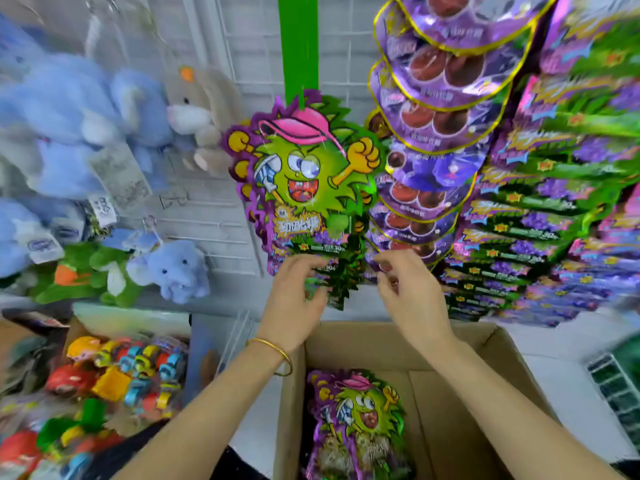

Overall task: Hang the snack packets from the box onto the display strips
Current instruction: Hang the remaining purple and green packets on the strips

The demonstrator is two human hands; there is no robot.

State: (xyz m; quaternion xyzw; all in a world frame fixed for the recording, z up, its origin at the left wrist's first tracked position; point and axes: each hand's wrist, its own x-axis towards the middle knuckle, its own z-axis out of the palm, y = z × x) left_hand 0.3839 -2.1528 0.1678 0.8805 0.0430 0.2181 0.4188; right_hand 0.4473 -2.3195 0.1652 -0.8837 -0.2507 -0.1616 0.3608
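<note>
A green display strip (pixel 298 46) hangs down the middle of a white wire grid. A green monster snack packet (pixel 304 174) hangs on it, with more packets stacked behind and below. My left hand (pixel 298 292) curls its fingers round the lower packets on the strip. My right hand (pixel 405 285) is just right of them, with bent fingers near their edge; whether it holds anything is unclear. Below, an open cardboard box (pixel 478 368) holds more of the same packets (pixel 356 420).
Purple chocolate packets (pixel 436 109) and rows of green and purple packets (pixel 554 220) hang to the right. Blue and grey plush toys (pixel 79 109) hang on the left. A bin of colourful toys (pixel 117 372) sits at lower left.
</note>
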